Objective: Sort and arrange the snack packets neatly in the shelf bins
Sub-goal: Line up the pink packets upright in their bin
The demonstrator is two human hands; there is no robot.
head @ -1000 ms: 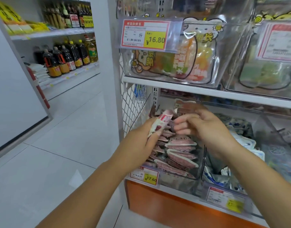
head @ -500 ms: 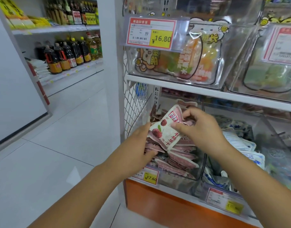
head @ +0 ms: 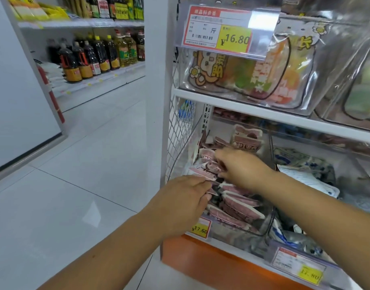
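Note:
A clear bin (head: 238,234) on the lower shelf holds several pink-and-white snack packets (head: 240,200) stacked flat, with one packet (head: 248,139) upright at the back. My left hand (head: 180,203) rests at the bin's left front, fingers pinching the edge of a pink packet (head: 201,173). My right hand (head: 242,168) reaches over the pile, its fingertips closed on the pink packets at the bin's left side.
A neighbouring bin (head: 305,176) to the right holds blue-and-white packets. Above, a bin (head: 253,80) of colourful packets carries a 16.80 price tag (head: 221,31). A wire mesh panel (head: 180,139) closes the shelf's left end. Oil and sauce bottles (head: 96,57) line a shelf across the tiled aisle.
The packet held up flat between both hands has been lowered into the pile. Both hands have moved down and in, onto the packets at the bin's left.

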